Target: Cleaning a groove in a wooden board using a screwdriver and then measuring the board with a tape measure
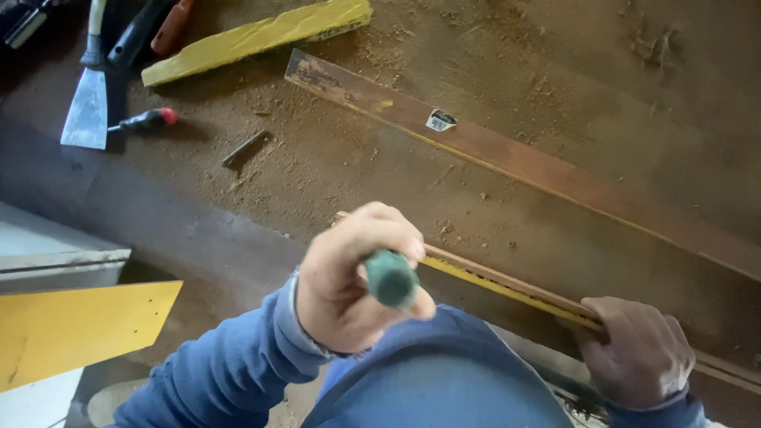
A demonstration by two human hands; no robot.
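Left hand: the left hand [349, 281] is curled into a tight fist around a tool with a round green handle [391, 277]; the butt of the handle points up at the camera, and the working end is hidden below the fist, so the kind of tool cannot be told.
Right hand: the right hand [638, 353] lies palm down, fingers folded over the near edge of a narrow brown wooden strip with a yellow edge [507, 285], pressing it in place.
Narrow strip: it runs on a slant from under the left fist to the lower right, on the dusty brown work surface [555, 95].
Longer board: a long brown wooden board with a small white sticker [507, 154] lies beyond the strip, roughly parallel and apart from it.
Far left: a flat steel putty knife [86, 107], a small red-and-black-handled screwdriver [147, 120] and a yellow painted batten [261, 36] lie well away from both hands.
Lower left: a flat yellow panel [75, 329] sits beside a pale grey ledge [55, 257].
Containers: no container can be made out in this view.
Sleeves: both arms wear blue sleeves [230, 368].
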